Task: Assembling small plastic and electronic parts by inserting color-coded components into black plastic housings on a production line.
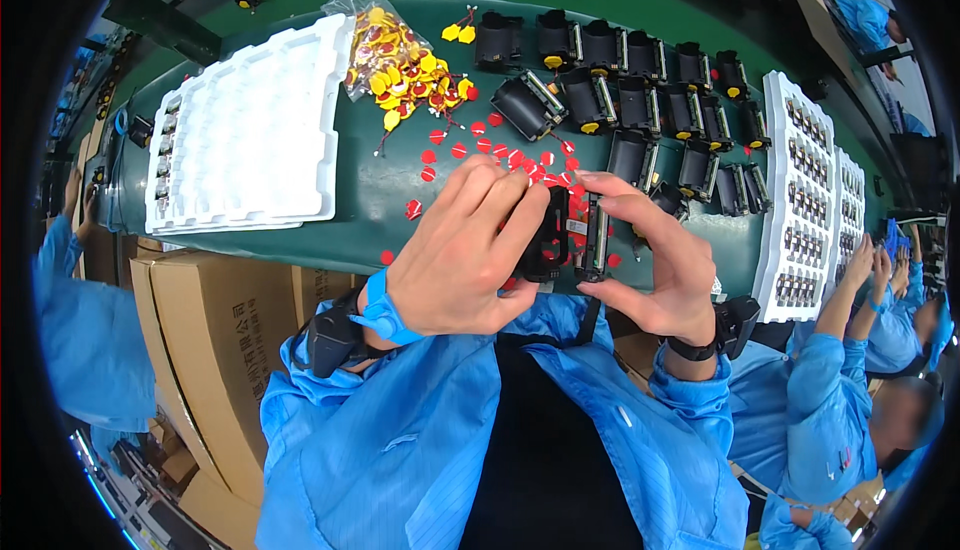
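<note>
One wide fisheye looks down and forward from the wearer's head, upright, past the jacket (pixel 390 450) below. The left hand (pixel 455 255) and right hand (pixel 665 265) sit close, mid-view; the bench (pixel 372 155) stretches farther off, bending toward the round dark edge.

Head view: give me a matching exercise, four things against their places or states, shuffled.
1. Black plastic housing nearest the wearer
2. Yellow round pieces with wires
3. Red round flat discs
4. White moulded plastic tray at left

A. Small parts showing only along its left edge
B. Between left hand and right hand
C. Scattered on green tabletop
D. Heaped in and beside clear plastic bag

Pairs: 1-B, 2-D, 3-C, 4-A
</note>
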Demonstrator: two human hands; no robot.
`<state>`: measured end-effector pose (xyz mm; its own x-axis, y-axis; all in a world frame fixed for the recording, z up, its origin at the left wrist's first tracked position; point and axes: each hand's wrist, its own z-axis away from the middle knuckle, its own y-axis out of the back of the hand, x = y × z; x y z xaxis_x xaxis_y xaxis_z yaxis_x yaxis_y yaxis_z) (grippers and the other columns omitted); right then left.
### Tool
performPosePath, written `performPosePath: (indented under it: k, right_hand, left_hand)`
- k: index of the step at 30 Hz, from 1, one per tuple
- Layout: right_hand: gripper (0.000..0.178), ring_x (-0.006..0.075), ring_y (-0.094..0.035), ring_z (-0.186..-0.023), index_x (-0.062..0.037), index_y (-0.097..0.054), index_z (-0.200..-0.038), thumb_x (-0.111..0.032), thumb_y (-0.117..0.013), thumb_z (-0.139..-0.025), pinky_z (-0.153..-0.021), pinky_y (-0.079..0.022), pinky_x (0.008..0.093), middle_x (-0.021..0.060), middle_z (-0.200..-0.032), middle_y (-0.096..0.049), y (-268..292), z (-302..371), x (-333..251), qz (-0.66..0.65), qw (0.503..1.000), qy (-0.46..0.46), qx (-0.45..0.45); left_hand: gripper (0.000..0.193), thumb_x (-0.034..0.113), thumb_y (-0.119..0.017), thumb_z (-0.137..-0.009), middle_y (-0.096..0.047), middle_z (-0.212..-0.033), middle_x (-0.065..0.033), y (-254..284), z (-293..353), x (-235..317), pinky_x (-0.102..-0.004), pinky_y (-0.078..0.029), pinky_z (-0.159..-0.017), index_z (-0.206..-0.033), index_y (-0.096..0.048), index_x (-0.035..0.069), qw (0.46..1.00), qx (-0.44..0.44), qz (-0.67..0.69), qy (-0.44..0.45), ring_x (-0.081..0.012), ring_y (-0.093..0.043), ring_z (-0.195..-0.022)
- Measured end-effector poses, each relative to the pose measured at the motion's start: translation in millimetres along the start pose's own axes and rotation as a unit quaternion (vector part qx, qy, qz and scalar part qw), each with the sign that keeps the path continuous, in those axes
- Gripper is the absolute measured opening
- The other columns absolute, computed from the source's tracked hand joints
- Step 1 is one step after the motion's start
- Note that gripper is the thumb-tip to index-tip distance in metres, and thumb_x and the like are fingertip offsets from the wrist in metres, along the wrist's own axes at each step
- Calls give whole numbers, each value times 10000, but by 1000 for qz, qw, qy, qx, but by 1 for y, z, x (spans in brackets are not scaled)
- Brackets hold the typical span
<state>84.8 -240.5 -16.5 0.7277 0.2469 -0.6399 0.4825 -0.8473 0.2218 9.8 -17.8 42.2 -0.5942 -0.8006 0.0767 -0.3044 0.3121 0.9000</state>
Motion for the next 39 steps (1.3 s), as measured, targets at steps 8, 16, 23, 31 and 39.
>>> performPosePath:
  k: [8, 16, 23, 31, 39]
  right_hand:
    - [677, 399, -541, -1301, 43, -582, -1292, 3, -834, -665, -1097, -434, 461, 241, -1369, -572, 0, -3, -1, 5, 999, -7, -42]
    - [699, 387, -541, -1301, 10, -575, -1322, -19, -832, -673, -1092, -437, 454, 224, -1369, -575, 3, -11, 7, 11, 994, -39, -100]
    - [773, 381, -548, -1291, 24, -522, -1374, 5, -812, -657, -1093, -432, 457, 211, -1336, -594, 5, -22, 7, 45, 988, -28, -143]
    - [942, 538, -147, -1470, 57, -155, -1549, -42, -651, -753, -1179, -120, 632, 373, -1538, -218, -24, -20, -11, 186, 956, 14, -228]
    - [505, 328, -628, -1195, 80, -540, -1310, -46, -657, -836, -1013, -483, 394, 240, -1268, -630, -21, 13, 8, 27, 984, -45, 172]
  left_hand:
    - [763, 222, -772, -555, -550, -1164, -238, 6, -7, -1, -547, -433, -976, -1207, -547, -104, 999, -20, -10, -31, -431, -527, -1063]
    - [757, 206, -799, -556, -603, -1070, -222, 7, -4, -7, -463, -504, -832, -1206, -562, -101, 1000, -1, 1, -26, -395, -584, -952]
    - [784, 211, -859, -598, -690, -1020, -219, 2, -2, -22, -376, -565, -764, -1270, -570, -71, 984, 40, 168, 40, -338, -714, -851]
    - [718, 216, -835, -611, -687, -1006, -206, 0, 2, -11, -384, -560, -776, -1223, -577, -59, 979, 96, 163, 80, -352, -705, -876]
    - [769, 180, -877, -632, -600, -1236, -277, -7, 15, -1, -434, -528, -929, -1278, -545, -72, 987, 78, 121, 74, -419, -631, -1113]
